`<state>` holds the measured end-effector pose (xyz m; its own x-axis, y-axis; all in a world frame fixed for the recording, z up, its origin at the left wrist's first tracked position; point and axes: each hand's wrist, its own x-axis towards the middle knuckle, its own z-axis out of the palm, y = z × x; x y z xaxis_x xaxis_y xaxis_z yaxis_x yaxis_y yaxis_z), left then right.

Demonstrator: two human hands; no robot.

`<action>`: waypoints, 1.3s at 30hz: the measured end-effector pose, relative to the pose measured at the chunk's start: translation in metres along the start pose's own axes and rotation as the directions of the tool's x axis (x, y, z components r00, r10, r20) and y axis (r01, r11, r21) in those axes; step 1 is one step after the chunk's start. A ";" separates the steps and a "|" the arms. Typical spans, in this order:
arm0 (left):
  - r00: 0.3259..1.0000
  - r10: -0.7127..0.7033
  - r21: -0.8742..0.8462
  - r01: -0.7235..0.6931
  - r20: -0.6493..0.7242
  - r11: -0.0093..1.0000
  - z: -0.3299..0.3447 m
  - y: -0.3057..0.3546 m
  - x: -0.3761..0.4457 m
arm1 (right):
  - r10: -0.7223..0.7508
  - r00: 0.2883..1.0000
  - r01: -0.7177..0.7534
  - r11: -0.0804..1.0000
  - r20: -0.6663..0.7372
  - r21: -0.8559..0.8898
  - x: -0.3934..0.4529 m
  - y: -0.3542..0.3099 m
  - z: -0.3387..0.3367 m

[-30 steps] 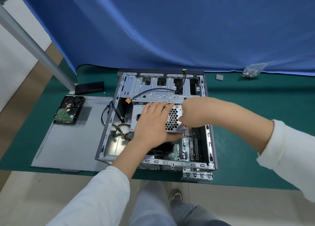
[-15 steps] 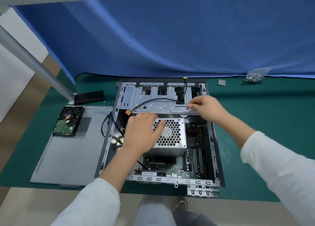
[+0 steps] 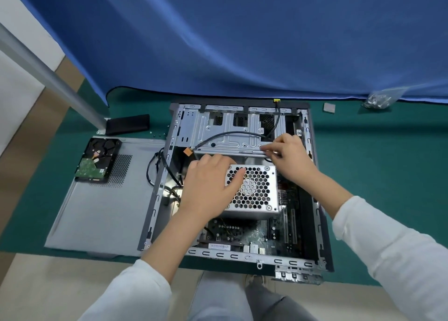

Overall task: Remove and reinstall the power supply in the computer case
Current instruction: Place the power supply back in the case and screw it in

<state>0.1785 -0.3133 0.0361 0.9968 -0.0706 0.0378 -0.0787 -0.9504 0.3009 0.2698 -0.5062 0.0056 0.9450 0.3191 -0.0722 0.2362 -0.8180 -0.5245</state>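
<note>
A bare hard drive lies on the detached side panel at the left of the green counter, with a black block behind and a bag of screws far right.

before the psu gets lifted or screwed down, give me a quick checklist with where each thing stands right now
1. Left hand steadying the power supply: ok, it rests flat on the top, thumb on the honeycomb grille.
2. Tool in hand: ok, the right hand pinches a slim screwdriver lying along the drive cage edge.
3. Power supply seated square in the computer case: cannot tell, its left side is hidden under the hand.
4. Cables clear: not ok, a black cable arcs over the cage just above the unit.
5. Mounting screws in place: cannot tell, none are visible from here.
6. Spare parts out of the way: ok, the hard drive lies on the side panel, left of the case.
</note>
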 end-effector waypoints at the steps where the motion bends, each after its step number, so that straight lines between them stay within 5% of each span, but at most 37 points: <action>1: 1.000 0.005 -0.028 -0.005 0.007 1.000 -0.001 0.000 0.000 | 0.006 1.000 -0.006 1.000 -0.009 0.012 -0.003 -0.002 -0.003; 5: 0.970 0.123 -0.041 -0.117 0.211 0.992 -0.013 -0.009 -0.006 | 0.130 0.991 -0.132 0.944 0.029 0.302 -0.024 -0.015 -0.023; 9: 0.931 0.196 0.131 -0.246 0.308 0.960 -0.019 -0.021 -0.009 | 0.168 0.942 -0.286 0.854 0.291 0.435 -0.052 -0.030 -0.028; 16: 0.948 0.209 0.091 -0.236 0.239 0.968 -0.029 -0.009 -0.014 | 0.254 0.860 -0.490 0.655 0.442 0.576 -0.064 -0.048 -0.032; 22: 0.966 0.225 0.162 -0.244 0.128 0.956 -0.078 0.012 -0.025 | 0.224 0.676 -0.736 0.228 0.702 0.637 -0.070 -0.055 -0.071; 28: 0.967 0.253 0.282 -0.231 -0.043 0.931 -0.143 0.032 -0.029 | 0.070 0.652 -0.757 0.110 0.755 0.644 -0.066 -0.087 -0.103; 35: 0.914 0.384 0.399 -0.305 -0.134 0.865 -0.178 0.039 -0.029 | -0.117 0.609 -0.776 0.116 0.785 0.620 -0.062 -0.111 -0.125; 39: 0.876 0.448 0.402 -0.350 -0.179 0.846 -0.194 0.029 -0.029 | -0.094 0.631 -0.770 0.048 0.770 0.637 -0.060 -0.129 -0.119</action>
<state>0.1443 -0.2802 0.2281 0.8354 -0.4329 0.3386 -0.4097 -0.9012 -0.1415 0.2091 -0.4767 0.1784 0.4000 0.6466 -0.6495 -0.8600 0.0198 -0.5100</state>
